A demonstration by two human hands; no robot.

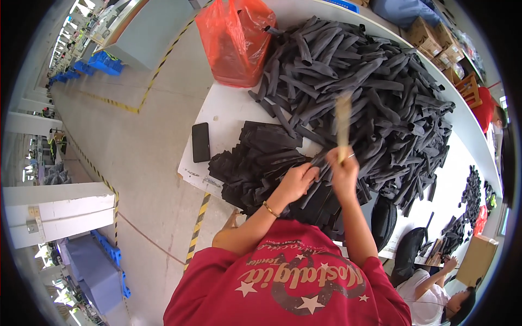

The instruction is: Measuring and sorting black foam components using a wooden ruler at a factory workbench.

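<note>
My right hand (343, 173) is closed round a pale, wood-coloured stick (342, 122), which points away from me and is smeared by motion. Close beside it, my left hand (299, 179) has its fingers closed on a dark grey fabric tube (322, 158), near the right hand's fingers. Beyond both hands rises a big heap of similar dark tubes (375, 92). Flatter black fabric pieces (253, 163) lie stacked in a fan to the left of my left hand and under it.
A black phone (200, 142) lies on the white table (222, 108) near its left edge. Behind it stands a red plastic bag (234, 46). Black padded items (383, 223) sit to my right. Another person (435, 290) works at lower right. Yellow-black tape (198, 225) marks the floor.
</note>
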